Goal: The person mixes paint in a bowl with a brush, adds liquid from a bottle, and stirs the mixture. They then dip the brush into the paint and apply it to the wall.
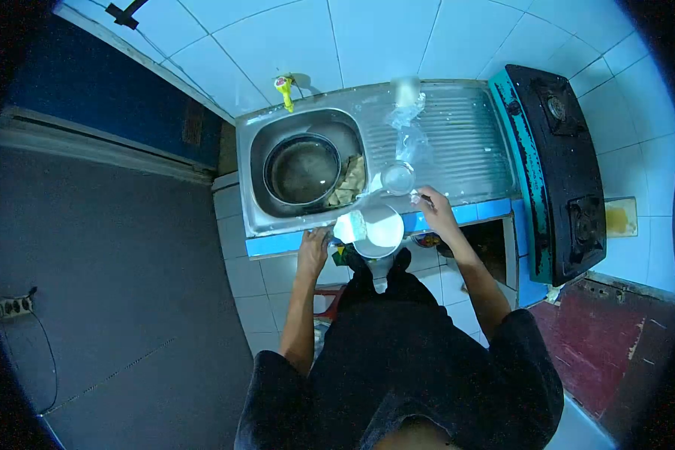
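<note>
My left hand (313,244) is at the sink's front edge, its fingers closed at the side of a white packet (349,226). This packet leans over the left rim of a round white bowl (382,234), which stands at the counter's front edge. My right hand (435,206) is closed above and right of the bowl, around a small, thin thing with a dark part that I cannot make out. Just beyond it, a clear round cup (397,178) is on the steel drainboard. Crumpled clear plastic (411,142) lies behind the cup.
A large dark basin (301,171) with water and a beige cloth (349,181) are in the steel sink (253,161), below a yellow tap (284,91). A white container (406,93) stands at the wall. Right of the drainboard is a two-burner stove (555,169).
</note>
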`<move>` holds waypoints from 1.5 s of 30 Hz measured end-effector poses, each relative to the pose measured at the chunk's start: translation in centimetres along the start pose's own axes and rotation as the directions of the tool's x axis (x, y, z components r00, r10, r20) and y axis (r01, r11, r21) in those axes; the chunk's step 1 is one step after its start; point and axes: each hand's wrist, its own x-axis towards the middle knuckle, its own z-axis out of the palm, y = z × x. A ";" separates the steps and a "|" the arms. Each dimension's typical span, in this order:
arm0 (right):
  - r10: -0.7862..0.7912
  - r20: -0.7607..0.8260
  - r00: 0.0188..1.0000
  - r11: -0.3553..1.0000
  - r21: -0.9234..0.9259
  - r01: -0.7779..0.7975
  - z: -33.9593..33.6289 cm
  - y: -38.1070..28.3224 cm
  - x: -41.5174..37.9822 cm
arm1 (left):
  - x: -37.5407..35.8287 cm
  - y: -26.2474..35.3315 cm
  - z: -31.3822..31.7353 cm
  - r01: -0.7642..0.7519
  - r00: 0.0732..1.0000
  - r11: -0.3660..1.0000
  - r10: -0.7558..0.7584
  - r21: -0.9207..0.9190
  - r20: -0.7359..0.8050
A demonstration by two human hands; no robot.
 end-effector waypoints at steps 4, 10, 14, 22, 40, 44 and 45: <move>-0.006 -0.052 0.999 0.995 -0.101 0.001 -0.3 -1.3 -2.9 | -1.0 1.8 -1.8 0.045 0.992 0.997 -0.051 -0.056 -0.117; -0.300 -0.036 0.953 0.907 -0.322 0.273 -0.7 -1.3 -4.1 | -2.7 2.5 -2.9 0.142 0.973 0.982 -0.162 -0.126 -0.164; -0.289 -0.012 0.957 0.881 -0.395 0.261 -0.8 -2.6 -4.9 | -3.4 2.8 -3.3 0.211 0.960 0.971 -0.227 -0.108 -0.166; -0.341 0.050 0.939 0.822 -0.468 0.323 -0.8 -2.3 -4.8 | -4.4 2.9 -2.8 0.211 0.948 0.977 -0.213 -0.032 -0.237; -0.437 0.093 0.895 0.705 -0.582 0.405 -1.0 -2.9 -4.3 | -4.7 3.7 -3.1 0.307 0.929 0.946 -0.321 -0.100 -0.182; -0.427 0.103 0.898 0.708 -0.580 0.403 -1.1 -3.0 -4.1 | -4.4 3.5 -3.1 0.328 0.929 0.939 -0.341 -0.108 -0.143; -0.432 0.111 0.895 0.693 -0.595 0.408 -1.2 -2.9 -4.1 | -4.3 3.6 -3.2 0.326 0.928 0.939 -0.341 -0.112 -0.152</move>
